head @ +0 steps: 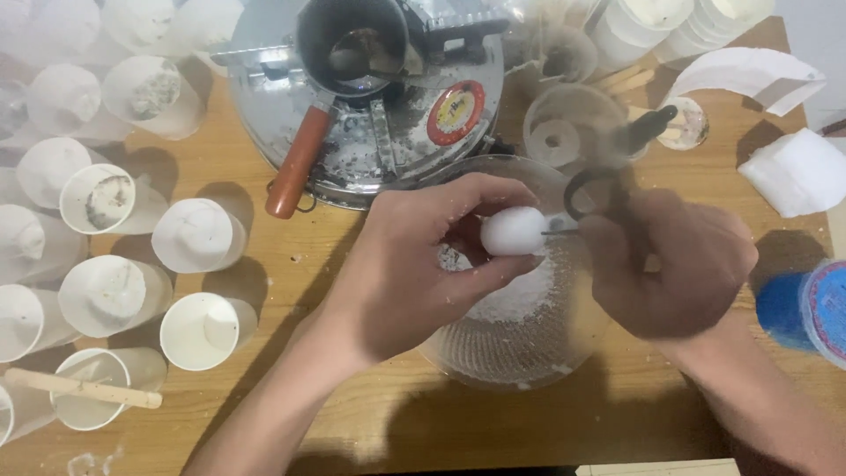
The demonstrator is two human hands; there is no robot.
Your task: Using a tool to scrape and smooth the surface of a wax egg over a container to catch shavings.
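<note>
My left hand (414, 264) pinches a small white rounded wax piece (513, 231) between thumb and fingers over a clear glass bowl (493, 348) that holds white shavings. My right hand (683, 264), blurred by motion, grips black-handled scissors (608, 176) whose blades meet the right end of the wax piece, at a thin wick-like stub. Both hands hover above the bowl at the middle of the wooden table (335, 414).
A metal melting pot (352, 53) with an orange-handled ladle (295, 167) stands behind the bowl. Several white paper cups (194, 234) crowd the left side, one with a wooden stick (84, 388). Stacked cups, white paper (797, 172) and a blue lid (815, 308) lie right.
</note>
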